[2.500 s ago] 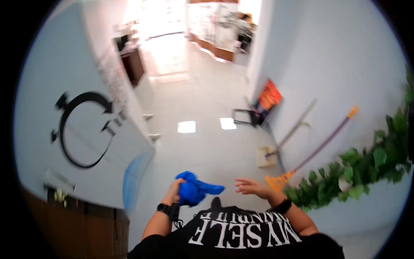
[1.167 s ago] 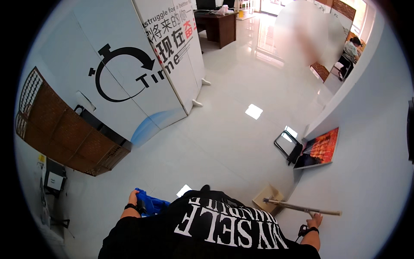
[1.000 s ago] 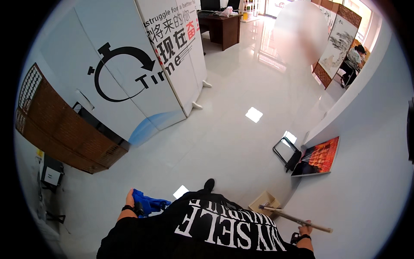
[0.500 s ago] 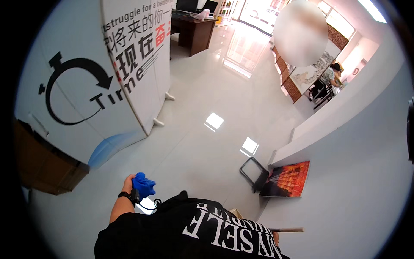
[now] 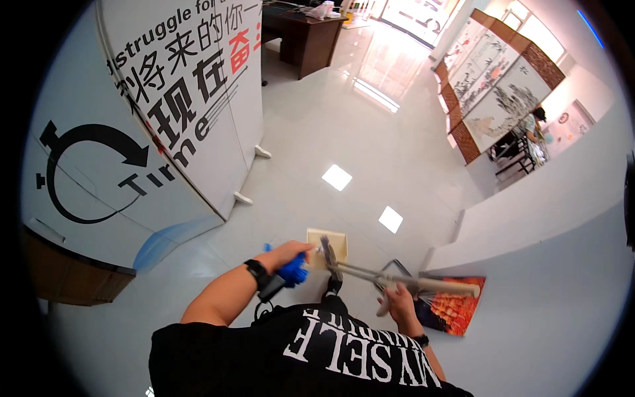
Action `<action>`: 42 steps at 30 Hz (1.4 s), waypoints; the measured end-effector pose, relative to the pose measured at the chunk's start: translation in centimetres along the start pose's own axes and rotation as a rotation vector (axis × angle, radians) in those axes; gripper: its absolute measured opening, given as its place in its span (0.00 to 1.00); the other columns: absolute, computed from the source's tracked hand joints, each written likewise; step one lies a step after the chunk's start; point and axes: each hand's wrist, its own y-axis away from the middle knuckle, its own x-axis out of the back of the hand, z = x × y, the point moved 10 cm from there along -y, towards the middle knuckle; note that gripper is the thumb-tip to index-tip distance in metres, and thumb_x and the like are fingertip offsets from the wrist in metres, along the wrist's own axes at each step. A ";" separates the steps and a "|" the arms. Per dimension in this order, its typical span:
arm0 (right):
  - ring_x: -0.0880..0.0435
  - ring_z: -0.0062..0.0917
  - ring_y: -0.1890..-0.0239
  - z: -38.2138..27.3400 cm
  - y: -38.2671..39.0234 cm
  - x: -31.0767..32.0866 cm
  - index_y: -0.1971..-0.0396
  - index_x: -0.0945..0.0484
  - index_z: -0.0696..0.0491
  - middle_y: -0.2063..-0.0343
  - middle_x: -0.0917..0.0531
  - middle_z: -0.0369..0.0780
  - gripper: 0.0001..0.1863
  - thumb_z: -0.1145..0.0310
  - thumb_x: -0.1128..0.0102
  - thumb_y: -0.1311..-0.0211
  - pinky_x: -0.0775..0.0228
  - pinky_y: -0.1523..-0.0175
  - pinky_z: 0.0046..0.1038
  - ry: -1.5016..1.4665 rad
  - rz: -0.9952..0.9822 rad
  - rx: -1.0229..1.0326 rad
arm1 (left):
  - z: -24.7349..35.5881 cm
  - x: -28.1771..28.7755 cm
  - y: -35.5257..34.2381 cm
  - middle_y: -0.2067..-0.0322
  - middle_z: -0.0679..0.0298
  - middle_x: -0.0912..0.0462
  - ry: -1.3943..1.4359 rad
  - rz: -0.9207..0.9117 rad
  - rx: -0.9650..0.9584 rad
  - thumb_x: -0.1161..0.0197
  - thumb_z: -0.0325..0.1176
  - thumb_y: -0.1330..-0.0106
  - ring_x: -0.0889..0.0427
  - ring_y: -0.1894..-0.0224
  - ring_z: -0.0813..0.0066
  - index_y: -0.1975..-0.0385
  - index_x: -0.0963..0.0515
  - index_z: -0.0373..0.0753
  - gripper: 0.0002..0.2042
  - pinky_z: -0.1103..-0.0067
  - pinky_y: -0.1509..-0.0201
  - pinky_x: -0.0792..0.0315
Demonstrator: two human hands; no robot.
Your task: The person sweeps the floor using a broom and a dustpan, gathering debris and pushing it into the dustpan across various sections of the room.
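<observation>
My left hand [image 5: 283, 253] reaches in front of me with a crumpled blue cloth or bag [image 5: 293, 272] held against its palm. Its fingertips come close to the grey head of a long-handled cleaning tool [image 5: 327, 253]. Below that head lies a cream dustpan-like tray [image 5: 339, 239], low near my foot. My right hand [image 5: 398, 301] grips the tool by its rods, near the thick beige handle end [image 5: 450, 286] that points right. Motion smears the rods, so I cannot tell whether they belong to one tool or two.
A white printed partition [image 5: 198, 126] stands on feet at the left, beside a brown cabinet [image 5: 79, 271]. At right, an orange picture panel [image 5: 456, 308] leans by the wall, near a dark-framed folding chair [image 5: 395, 268]. Farther off are a desk [image 5: 307, 43], a folding screen [image 5: 499, 83] and a seated person [image 5: 532, 129].
My left hand has swung right and forward with the blue thing. My right hand has come up into view, bringing the long-handled tool across in front of me. The tray now shows.
</observation>
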 end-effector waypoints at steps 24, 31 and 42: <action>0.27 0.20 0.64 -22.6 -37.3 -30.0 0.41 0.51 0.51 0.69 0.24 0.39 0.36 0.81 0.48 0.50 0.36 0.55 0.21 0.159 -0.795 -0.124 | 25.8 16.6 -29.0 0.64 0.50 0.23 -0.591 0.456 -0.016 0.57 0.54 0.44 0.26 0.59 0.56 0.61 0.27 0.39 0.25 0.73 0.56 0.34; 0.24 0.20 0.71 -33.8 -46.5 -33.8 0.42 0.51 0.49 0.75 0.24 0.38 0.29 0.62 0.54 0.43 0.35 0.67 0.20 0.719 -0.807 -0.253 | 29.8 24.5 -37.5 0.65 0.47 0.24 -0.828 0.389 0.132 0.54 0.50 0.47 0.26 0.59 0.54 0.63 0.25 0.39 0.22 0.70 0.57 0.33; 0.31 0.18 0.83 -44.3 -56.1 -40.5 0.75 0.33 0.48 0.82 0.31 0.34 0.17 0.50 0.61 0.41 0.45 0.81 0.15 0.320 -0.856 -0.573 | 40.9 30.2 -51.4 0.68 0.52 0.22 -0.802 0.355 -0.126 0.51 0.52 0.46 0.24 0.63 0.58 0.69 0.22 0.41 0.21 0.71 0.61 0.31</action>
